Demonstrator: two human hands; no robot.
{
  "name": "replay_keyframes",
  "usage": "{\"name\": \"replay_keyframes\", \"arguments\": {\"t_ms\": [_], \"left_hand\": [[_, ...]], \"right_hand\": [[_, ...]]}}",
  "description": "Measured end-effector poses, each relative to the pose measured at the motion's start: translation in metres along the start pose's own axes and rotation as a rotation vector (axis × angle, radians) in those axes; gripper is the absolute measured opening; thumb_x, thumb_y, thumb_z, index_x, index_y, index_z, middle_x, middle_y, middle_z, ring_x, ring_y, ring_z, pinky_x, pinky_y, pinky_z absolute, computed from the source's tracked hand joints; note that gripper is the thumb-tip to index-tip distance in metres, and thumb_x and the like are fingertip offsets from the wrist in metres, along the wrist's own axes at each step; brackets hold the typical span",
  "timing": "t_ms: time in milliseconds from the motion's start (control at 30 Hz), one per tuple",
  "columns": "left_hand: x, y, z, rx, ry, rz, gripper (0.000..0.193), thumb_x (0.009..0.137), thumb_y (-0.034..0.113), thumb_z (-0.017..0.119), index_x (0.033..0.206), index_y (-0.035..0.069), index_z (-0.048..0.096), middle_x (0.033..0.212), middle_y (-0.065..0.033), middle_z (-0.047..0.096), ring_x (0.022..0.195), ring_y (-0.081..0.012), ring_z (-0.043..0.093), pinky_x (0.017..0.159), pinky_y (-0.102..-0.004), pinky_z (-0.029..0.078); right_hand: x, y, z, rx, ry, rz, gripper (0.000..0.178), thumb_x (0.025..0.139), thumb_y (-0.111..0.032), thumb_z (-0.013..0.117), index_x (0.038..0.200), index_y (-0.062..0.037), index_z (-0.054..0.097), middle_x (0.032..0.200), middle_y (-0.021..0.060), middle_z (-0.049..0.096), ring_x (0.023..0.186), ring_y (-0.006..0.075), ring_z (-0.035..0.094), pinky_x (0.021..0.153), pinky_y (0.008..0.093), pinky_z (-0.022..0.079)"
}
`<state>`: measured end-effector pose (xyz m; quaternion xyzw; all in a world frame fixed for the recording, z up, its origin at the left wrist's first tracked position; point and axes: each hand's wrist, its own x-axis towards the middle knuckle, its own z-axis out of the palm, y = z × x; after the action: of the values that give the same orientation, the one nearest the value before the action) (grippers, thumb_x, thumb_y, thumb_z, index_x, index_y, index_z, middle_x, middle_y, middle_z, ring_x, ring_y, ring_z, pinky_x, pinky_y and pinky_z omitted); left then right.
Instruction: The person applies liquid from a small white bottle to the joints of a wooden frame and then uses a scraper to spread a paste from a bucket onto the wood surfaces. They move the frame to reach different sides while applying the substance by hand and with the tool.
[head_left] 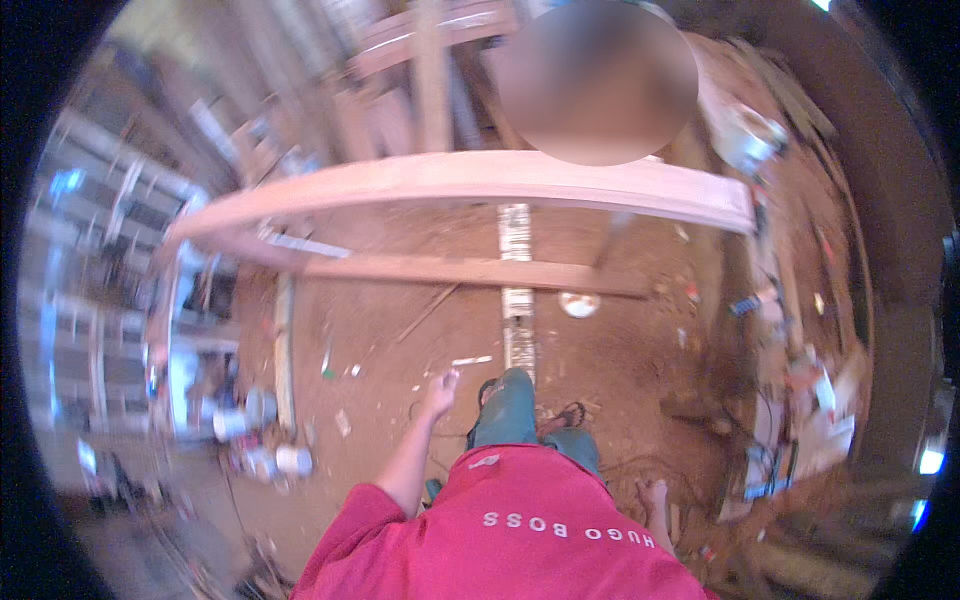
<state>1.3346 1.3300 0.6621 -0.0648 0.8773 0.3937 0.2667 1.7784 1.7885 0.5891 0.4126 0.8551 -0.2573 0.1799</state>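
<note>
My left hand (440,392) hangs in front of me over the brown floor, a little left of my legs. Blur smears its fingers, so I cannot make out how they are held or whether anything is in them. Near it, a short white strip (472,360) lies on the ground. My right hand (652,494) is low beside my right hip, its visible fingers apart and nothing seen in it. A long pinkish wooden beam (440,178) spans the space ahead, out of reach of both hands. Behind its near side, a second wooden bar (430,270) runs across lower down.
A pale marked strip (516,240) runs along the floor toward my feet. Beyond the beam is another person, blurred out (600,85). A white round lid-like object (579,304) lies ahead. White containers (293,460) stand left; a bucket (752,140) and scraps are right.
</note>
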Motion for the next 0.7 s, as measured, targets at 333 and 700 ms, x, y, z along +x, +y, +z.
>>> {"name": "replay_keyframes", "arguments": {"t_ms": [333, 700], "left_hand": [[-0.148, -0.257, -0.137, -0.287, 0.320, -0.383, 0.055, 0.100, 0.043, 0.048, 0.127, -0.004, 0.057, 0.124, -0.0225, 0.063, 0.116, -0.0336, 0.060, 0.102, -0.0403, 0.044], [-0.289, -0.551, -0.232, -0.722, 0.872, -0.870, 0.044, 0.094, 0.027, 0.058, 0.125, -0.004, 0.054, 0.089, -0.0098, 0.065, 0.077, -0.0221, 0.063, 0.071, -0.0339, 0.054]], "right_hand": [[0.128, -0.322, 0.047, -0.079, 0.072, -0.327, 0.036, 0.092, -0.033, 0.054, 0.101, 0.0001, 0.065, 0.104, 0.0282, 0.066, 0.096, 0.0487, 0.062, 0.081, 0.0522, 0.050], [0.005, -0.778, 0.234, -0.237, -0.143, -0.875, 0.054, 0.095, -0.048, 0.052, 0.091, 0.0035, 0.069, 0.082, 0.0303, 0.066, 0.082, 0.0464, 0.065, 0.071, 0.0527, 0.052]]}}
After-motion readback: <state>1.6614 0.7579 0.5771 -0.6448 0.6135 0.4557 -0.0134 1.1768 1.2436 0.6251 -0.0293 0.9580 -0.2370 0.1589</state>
